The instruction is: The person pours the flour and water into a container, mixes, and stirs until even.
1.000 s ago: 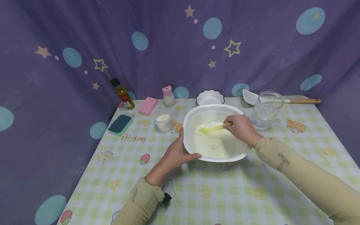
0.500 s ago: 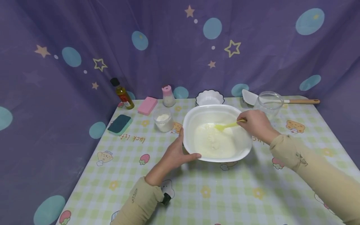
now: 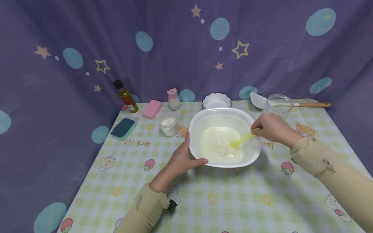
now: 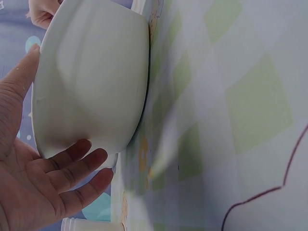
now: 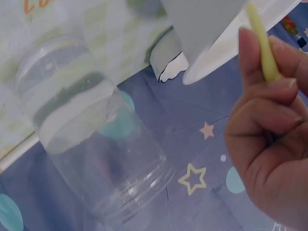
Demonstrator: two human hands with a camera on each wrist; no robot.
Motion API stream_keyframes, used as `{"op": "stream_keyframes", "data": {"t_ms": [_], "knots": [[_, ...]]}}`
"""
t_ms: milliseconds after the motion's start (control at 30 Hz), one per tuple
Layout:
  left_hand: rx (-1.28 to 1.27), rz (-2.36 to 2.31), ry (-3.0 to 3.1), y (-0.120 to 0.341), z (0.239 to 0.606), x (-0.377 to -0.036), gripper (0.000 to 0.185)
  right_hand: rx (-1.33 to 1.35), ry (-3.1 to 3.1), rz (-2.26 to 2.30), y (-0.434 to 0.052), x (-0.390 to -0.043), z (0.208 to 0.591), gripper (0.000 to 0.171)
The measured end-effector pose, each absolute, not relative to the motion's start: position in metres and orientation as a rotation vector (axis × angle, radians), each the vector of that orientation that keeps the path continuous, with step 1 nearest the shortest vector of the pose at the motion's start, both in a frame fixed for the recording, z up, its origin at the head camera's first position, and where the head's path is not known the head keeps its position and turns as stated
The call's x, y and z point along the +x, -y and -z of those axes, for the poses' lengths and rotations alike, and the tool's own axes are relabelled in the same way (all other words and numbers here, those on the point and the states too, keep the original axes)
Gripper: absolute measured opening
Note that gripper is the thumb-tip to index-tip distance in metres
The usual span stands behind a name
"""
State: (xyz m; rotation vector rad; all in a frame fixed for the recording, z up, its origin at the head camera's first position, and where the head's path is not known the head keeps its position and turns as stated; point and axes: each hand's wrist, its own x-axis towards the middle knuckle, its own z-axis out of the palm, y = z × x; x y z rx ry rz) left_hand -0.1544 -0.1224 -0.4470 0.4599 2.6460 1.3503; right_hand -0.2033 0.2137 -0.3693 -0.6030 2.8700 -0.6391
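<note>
Ok, watching from my end: right hand (image 3: pixel 269 127) pinches the handle end of the yellow spatula (image 3: pixel 241 140), thumb and fingers (image 5: pixel 262 115) curled round it, so that grip is closed on the tool. Spatula's long axis runs diagonal in the head view, handle up-right at the hand, blade end pointing down-left into the white bowl (image 3: pixel 224 114), tip sitting in the pale milky mix (image 3: pixel 218 149) w/ a lump near it. In the right wrist view the thin yellow handle sticks up past the fingertips, bowl rim just beyond. Left hand (image 3: pixel 180 160) is at the bowl's near-left edge, thumb up along the rim, fingers (image 4: pixel 79 166) straight-ish and spread under the bowl's outer wall, touching it, so a relaxed flat grip, not wrapped. Bowl sits mid worktop (image 3: pixel 204 200) on the green-check cloth. Just right of the right hand: clear glass jar (image 3: pixel 276 105), partly behind the hand. Behind the bowl: small scalloped white dish (image 3: pixel 217 100). Back right: white spatula w/ wooden handle (image 3: pixel 291 104). Left of bowl: small cup of white powder (image 3: pixel 168 124), pink-capped shaker (image 3: pixel 174 99), pink sponge (image 3: pixel 152 108), dark green sponge (image 3: pixel 123 128), oil bottle (image 3: pixel 126 96).
</note>
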Motion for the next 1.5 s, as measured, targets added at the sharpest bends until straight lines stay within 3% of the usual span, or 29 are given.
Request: {"op": "stream_keyframes", "data": {"t_ms": [433, 1100, 1500], "knots": [[0.440, -1.313, -2.653, 0.123, 0.446, -0.154, 0.129, -0.645, -2.938, 0.795, -0.189, -0.201, 0.395, 0.011], [0.424, -1.302, -2.650, 0.123, 0.444, -0.154, 0.130, -0.598, -2.828, 0.623, -0.220, -0.198, 0.366, 0.006], [0.429, -1.292, -2.664, 0.123, 0.445, -0.154, 0.130, -0.635, -2.628, 0.783, -0.204, -0.196, 0.381, 0.008]]}}
